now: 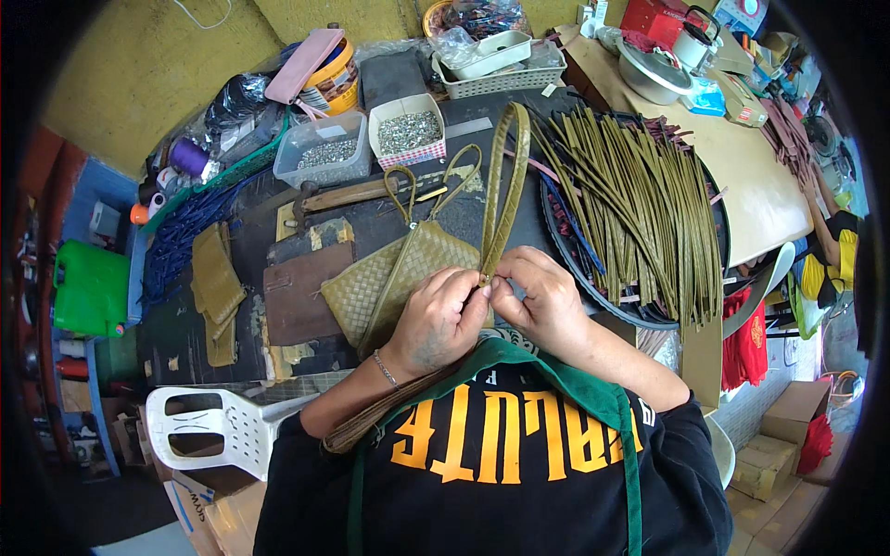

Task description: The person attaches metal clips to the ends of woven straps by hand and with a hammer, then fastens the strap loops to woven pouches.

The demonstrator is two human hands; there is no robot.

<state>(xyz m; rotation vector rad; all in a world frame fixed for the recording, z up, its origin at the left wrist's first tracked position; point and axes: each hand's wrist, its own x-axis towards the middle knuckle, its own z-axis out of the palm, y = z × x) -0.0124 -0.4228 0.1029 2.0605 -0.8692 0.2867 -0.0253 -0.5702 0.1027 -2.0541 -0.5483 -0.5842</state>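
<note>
Both of my hands meet close to my chest, at the near edge of the dark table. My left hand (440, 320) is closed, its thumb and fingers pinching the lower end of an olive wrist strap (509, 176). From the other side my right hand (538, 292) pinches the same end. The strap stands up as a tall loop above them, and a small shiny metal piece shows between the fingertips. Two woven olive pouches (408, 264) with strap loops lie overlapped just beyond my left hand, which partly hides them. A bundle of brown strips (385, 408) lies under my left forearm.
A hammer (348, 195) lies beyond the pouches, near a clear tub (320, 153) and a checked box (406, 130) of small metal pieces. Olive strips (640, 213) heap on a round tray at right. Olive pieces (215, 283) lie left. Another person's arm (820, 222) shows far right.
</note>
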